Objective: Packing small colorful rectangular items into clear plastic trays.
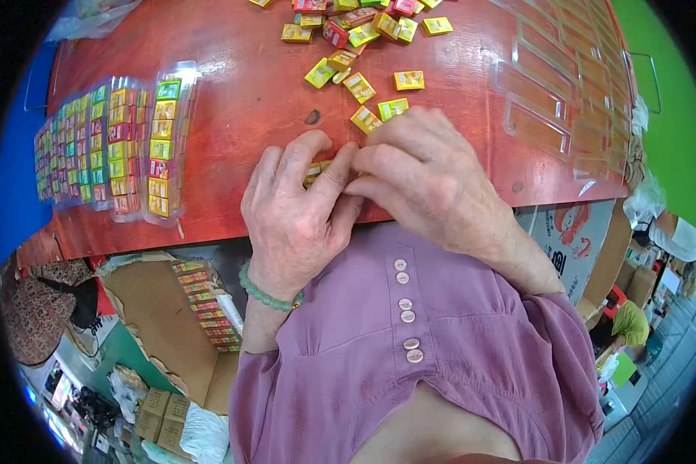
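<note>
Near the front edge of the red table (240, 124) my two hands meet, fingers bent and close together. Between the curled fingers of my left hand (298, 205), which has a green bead bracelet (269, 292) at its wrist, a bit of a small yellow box (314, 172) shows. My right hand (433, 182) is closed in a pinch against the left fingertips; what it grips is hidden. Just beyond the right knuckles lie loose small yellow boxes (366, 119), and a heap of yellow and red ones (363, 31) lies farther back.
Filled clear plastic trays (162, 143) of coloured little boxes stand in a row at the left. Clear plastic trays without boxes (537, 124) lie at the right. Below the table's left front edge, an open carton (155, 309) holds stacked filled trays. Another carton (607, 247) stands at the right.
</note>
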Demonstrator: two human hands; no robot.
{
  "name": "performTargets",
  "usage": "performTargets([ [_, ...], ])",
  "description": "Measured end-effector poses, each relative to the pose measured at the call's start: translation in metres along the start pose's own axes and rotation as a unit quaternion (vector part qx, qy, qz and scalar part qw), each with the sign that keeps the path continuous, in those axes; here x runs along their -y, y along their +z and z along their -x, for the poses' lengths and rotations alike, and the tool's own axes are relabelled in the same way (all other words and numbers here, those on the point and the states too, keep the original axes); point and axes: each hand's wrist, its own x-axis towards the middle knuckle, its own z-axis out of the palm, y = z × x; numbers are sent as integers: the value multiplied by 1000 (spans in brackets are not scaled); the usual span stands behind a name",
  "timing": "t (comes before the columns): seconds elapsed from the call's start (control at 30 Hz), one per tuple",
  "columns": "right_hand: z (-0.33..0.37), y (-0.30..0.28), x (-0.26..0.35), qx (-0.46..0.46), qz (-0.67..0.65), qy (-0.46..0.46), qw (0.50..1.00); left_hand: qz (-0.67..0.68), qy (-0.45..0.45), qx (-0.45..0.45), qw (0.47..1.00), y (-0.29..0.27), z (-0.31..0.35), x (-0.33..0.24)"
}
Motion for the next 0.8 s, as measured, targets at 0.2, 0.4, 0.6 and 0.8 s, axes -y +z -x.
performTargets([
  [0.2, 8, -6, -11, -30, 87, 37, 995, 13, 4, -23, 1000, 1, 0, -1],
  [0.4, 12, -27, -3, 2, 74, 99, 992, 21, 3, -27, 999, 3, -1, 1],
  [0.6, 17, -26, -2, 65, 40, 147, 986, 11, 0, -20, 1000, -1, -1, -1],
  [0.8, 16, -20, -5, 64, 15, 153, 986, 12, 3, -7, 1000, -2, 0, -2],
])
